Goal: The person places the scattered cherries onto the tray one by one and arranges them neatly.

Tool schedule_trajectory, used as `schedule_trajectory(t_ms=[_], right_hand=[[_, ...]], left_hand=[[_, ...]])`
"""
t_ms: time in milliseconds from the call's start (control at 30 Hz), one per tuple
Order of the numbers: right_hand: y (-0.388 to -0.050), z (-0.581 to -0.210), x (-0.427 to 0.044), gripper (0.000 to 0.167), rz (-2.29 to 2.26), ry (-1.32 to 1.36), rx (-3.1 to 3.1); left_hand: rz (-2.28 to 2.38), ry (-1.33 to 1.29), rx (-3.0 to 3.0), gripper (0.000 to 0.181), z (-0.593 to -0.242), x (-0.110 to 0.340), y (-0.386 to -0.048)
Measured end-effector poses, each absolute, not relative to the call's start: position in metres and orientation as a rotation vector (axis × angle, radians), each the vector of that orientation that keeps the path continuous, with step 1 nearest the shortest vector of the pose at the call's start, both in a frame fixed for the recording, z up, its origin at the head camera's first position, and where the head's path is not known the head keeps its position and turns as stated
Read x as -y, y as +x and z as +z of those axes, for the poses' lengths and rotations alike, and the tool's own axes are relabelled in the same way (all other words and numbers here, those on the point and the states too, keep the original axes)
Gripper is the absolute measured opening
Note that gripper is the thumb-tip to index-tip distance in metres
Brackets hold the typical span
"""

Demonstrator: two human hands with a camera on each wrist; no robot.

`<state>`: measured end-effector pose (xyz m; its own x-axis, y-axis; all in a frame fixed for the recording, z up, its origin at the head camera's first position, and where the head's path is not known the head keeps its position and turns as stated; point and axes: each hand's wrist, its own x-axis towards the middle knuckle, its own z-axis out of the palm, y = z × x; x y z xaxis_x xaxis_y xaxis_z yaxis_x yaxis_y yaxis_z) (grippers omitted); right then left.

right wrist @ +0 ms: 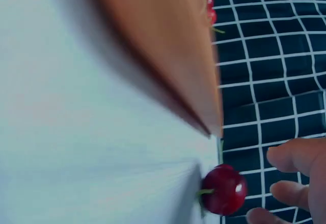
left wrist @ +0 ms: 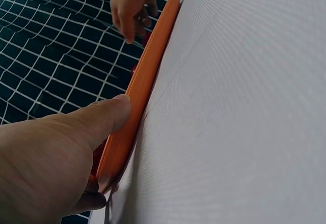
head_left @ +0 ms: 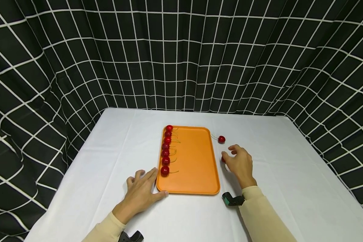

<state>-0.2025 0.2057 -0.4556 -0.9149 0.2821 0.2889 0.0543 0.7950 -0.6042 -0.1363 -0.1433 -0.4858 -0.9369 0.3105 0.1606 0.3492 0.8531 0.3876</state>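
Note:
An orange tray (head_left: pixel 190 161) lies on the white table with several red cherries (head_left: pixel 165 153) lined up along its left side, stems pointing right. My left hand (head_left: pixel 142 195) touches the tray's near left corner, thumb on the near edge and fingers along the left edge. In the left wrist view the thumb (left wrist: pixel 109 114) rests against the tray's side (left wrist: pixel 145 84). To the right of the tray my right hand (head_left: pixel 239 164) reaches over a cherry (head_left: pixel 223 159), partly hidden by the hand. In the right wrist view its fingers (right wrist: pixel 295 155) stand apart from a cherry (right wrist: pixel 224 189).
Another cherry (head_left: pixel 221 139) with its stem lies on the table beside the tray's far right part. White cloth (head_left: pixel 290 174) covers the table. A black curtain with a white grid (head_left: pixel 181 57) hangs behind and at both sides.

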Motion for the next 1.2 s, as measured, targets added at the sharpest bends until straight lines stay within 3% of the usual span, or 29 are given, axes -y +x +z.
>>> schedule_trajectory(t_ms=[200, 800, 1033, 1200], right_hand=[[-0.200, -0.462, -0.206, 0.037, 0.842, -0.309, 2.730], [-0.198, -0.472, -0.204, 0.022, 0.928, -0.269, 2.627], [-0.195, -0.470, -0.200, 0.017, 1.053, -0.074, 2.461], [-0.190, -0.461, -0.191, 0.027, 1.144, 0.102, 2.372]], left_hand=[[-0.639, -0.514, 2.923, 0.091, -0.486, 0.145, -0.135], [-0.653, -0.520, 2.917, 0.091, -0.487, 0.147, -0.134], [-0.642, -0.512, 2.924, 0.090, -0.487, 0.146, -0.134], [-0.639, -0.526, 2.927, 0.090, -0.487, 0.144, -0.136]])
